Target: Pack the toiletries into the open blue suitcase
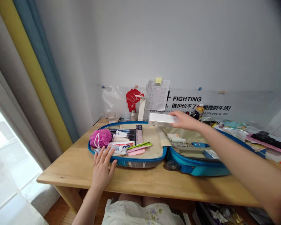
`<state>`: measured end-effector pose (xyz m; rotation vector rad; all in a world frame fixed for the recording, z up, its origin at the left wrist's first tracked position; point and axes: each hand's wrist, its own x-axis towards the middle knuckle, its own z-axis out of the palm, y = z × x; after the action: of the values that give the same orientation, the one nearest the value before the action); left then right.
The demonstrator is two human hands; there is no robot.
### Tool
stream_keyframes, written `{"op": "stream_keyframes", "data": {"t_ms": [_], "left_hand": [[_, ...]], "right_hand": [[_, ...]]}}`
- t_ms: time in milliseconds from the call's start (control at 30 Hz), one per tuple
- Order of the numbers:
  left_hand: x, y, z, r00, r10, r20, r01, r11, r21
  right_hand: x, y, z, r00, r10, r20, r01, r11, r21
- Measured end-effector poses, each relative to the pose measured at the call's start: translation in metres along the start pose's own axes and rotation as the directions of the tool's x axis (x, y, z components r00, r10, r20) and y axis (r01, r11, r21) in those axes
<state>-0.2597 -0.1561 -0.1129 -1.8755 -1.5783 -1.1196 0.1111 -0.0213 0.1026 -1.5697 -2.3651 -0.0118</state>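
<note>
An open blue suitcase (152, 162) lies on the wooden table, its two halves side by side. My right hand (184, 120) holds a white box (160, 118), slightly blurred, above the middle of the suitcase. Fingers spread, my left hand (104, 165) rests at the front rim of the left half. Near it in that half are a purple bath puff (101, 138), a toothpaste tube (126, 147), a green toothbrush (142, 145), pink items (136, 151) and a pack of markers (124, 134). The right half holds small bottles (178, 140), a blue tube (199, 144) and a blue-and-white box (210, 154).
Behind the suitcase stand a small metal bottle (133, 115), a clear cup (111, 117) and a dark bottle with a yellow label (198, 111). Papers and a black object (270, 140) lie at the right. A curtain (37, 78) hangs left of the table (67, 168).
</note>
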Motion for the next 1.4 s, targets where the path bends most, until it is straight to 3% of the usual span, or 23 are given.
{"op": "stream_keyframes", "data": {"t_ms": [67, 167, 300, 567, 767, 933, 1033, 1167, 1233, 1300, 1333, 1367, 1400], "left_hand": [[0.0, 0.0, 0.0, 1.0, 0.01, -0.002, -0.01, 1.0, 0.004], [0.0, 0.001, -0.002, 1.0, 0.017, 0.002, -0.017, 1.0, 0.012], [0.002, 0.002, -0.003, 1.0, 0.025, 0.004, -0.025, 0.999, 0.023], [0.002, 0.0, -0.001, 0.999, -0.009, 0.038, 0.009, 1.0, 0.009], [0.002, 0.0, 0.0, 1.0, -0.004, 0.019, 0.004, 1.0, 0.008], [0.001, -0.001, 0.0, 1.0, 0.018, -0.001, -0.018, 1.0, 0.015], [0.001, -0.002, 0.0, 1.0, 0.015, -0.003, -0.015, 1.0, 0.002], [0.001, -0.001, 0.0, 1.0, 0.0, -0.001, 0.0, 1.0, -0.016], [0.001, -0.001, -0.001, 1.0, -0.011, 0.008, 0.011, 1.0, -0.022], [0.001, 0.0, -0.001, 1.0, -0.018, 0.017, 0.019, 1.0, -0.024], [0.001, 0.001, -0.002, 1.0, -0.021, 0.018, 0.021, 0.999, -0.024], [0.002, 0.001, -0.002, 1.0, -0.023, 0.017, 0.023, 0.999, -0.023], [0.002, 0.002, -0.003, 1.0, -0.023, 0.016, 0.023, 1.0, -0.021]], "right_hand": [[0.031, -0.044, 0.029, 0.996, -0.079, -0.045, 0.081, 0.996, 0.045], [0.074, -0.104, 0.075, 0.985, -0.17, -0.01, 0.17, 0.983, 0.075], [0.114, -0.153, 0.118, 0.974, -0.222, 0.033, 0.219, 0.972, 0.083], [0.14, -0.172, 0.157, 0.959, -0.27, 0.089, 0.262, 0.961, 0.092], [0.135, -0.168, 0.153, 0.943, -0.318, 0.096, 0.303, 0.943, 0.14], [0.124, -0.131, 0.106, 0.959, -0.277, 0.057, 0.263, 0.949, 0.173], [0.098, -0.079, 0.064, 0.975, -0.213, 0.055, 0.194, 0.951, 0.242], [0.034, 0.005, 0.023, 0.985, -0.077, 0.154, 0.035, 0.965, 0.262], [-0.004, 0.041, 0.018, 0.944, -0.007, 0.329, -0.06, 0.979, 0.194], [-0.04, 0.068, 0.021, 0.863, 0.063, 0.501, -0.137, 0.984, 0.114], [-0.055, 0.077, 0.026, 0.834, 0.109, 0.541, -0.176, 0.982, 0.074], [-0.069, 0.083, 0.03, 0.834, 0.163, 0.527, -0.218, 0.975, 0.043], [-0.08, 0.087, 0.035, 0.865, 0.215, 0.454, -0.256, 0.966, 0.031]]}}
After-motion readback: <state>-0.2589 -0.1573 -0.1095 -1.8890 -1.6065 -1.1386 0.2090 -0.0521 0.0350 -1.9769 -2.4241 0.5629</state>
